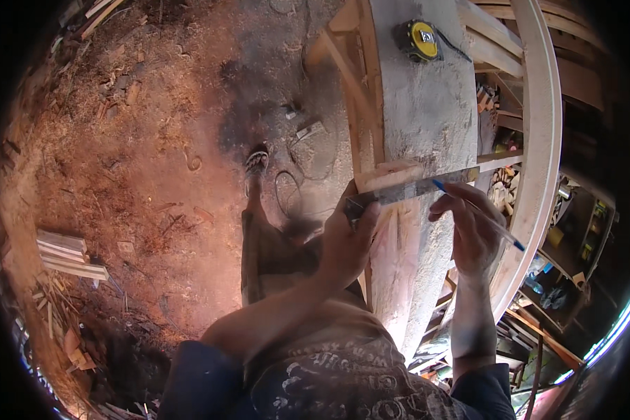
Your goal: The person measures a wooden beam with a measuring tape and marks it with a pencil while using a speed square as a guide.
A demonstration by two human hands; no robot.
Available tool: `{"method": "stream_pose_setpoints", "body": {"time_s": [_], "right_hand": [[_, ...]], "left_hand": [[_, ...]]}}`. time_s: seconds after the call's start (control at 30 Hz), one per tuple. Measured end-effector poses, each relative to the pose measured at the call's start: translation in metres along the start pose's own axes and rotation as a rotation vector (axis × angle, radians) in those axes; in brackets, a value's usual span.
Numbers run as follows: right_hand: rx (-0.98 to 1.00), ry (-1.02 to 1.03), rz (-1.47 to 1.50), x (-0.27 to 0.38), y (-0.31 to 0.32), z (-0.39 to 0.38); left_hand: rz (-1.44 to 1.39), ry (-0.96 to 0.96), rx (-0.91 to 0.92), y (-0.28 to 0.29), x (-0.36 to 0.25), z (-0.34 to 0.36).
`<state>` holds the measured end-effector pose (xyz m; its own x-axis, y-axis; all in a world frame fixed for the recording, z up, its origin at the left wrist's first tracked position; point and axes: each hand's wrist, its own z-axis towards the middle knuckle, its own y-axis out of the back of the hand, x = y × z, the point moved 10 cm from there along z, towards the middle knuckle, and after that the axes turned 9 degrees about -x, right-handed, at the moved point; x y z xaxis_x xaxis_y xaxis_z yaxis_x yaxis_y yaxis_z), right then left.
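Far left of the dark-handled metal try square (407, 191), a small stack of pale, straight-cut wooden planks (71, 255) lies on the reddish-brown floor (154, 175). The left hand (351, 241) is closed around the square's handle. The square's blade lies across the long, dusty, greyish wooden desk (427, 119); beyond it rests a yellow-and-black tape measure (423, 40). At the blade's right part, the right hand (472, 227), fingers curled, pinches a clear pen with blue ends (498, 229).
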<state>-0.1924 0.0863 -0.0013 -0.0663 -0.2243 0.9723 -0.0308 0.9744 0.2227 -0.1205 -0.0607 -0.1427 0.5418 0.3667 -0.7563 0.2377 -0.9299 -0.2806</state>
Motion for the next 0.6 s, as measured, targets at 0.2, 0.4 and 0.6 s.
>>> {"method": "stream_pose_setpoints", "body": {"time_s": [0.2, 0.4, 0.6], "right_hand": [[-0.005, -0.156, -0.027, -0.030, -0.020, 0.000], [-0.023, -0.241, -0.078, -0.041, -0.023, -0.003], [0.018, -0.153, -0.232, -0.040, -0.039, 0.004]], "left_hand": [[-0.086, -0.035, 0.014, -0.003, -0.012, 0.000], [-0.117, -0.033, 0.001, -0.002, -0.009, 0.002], [-0.048, 0.037, -0.019, 0.001, 0.000, -0.001]]}}
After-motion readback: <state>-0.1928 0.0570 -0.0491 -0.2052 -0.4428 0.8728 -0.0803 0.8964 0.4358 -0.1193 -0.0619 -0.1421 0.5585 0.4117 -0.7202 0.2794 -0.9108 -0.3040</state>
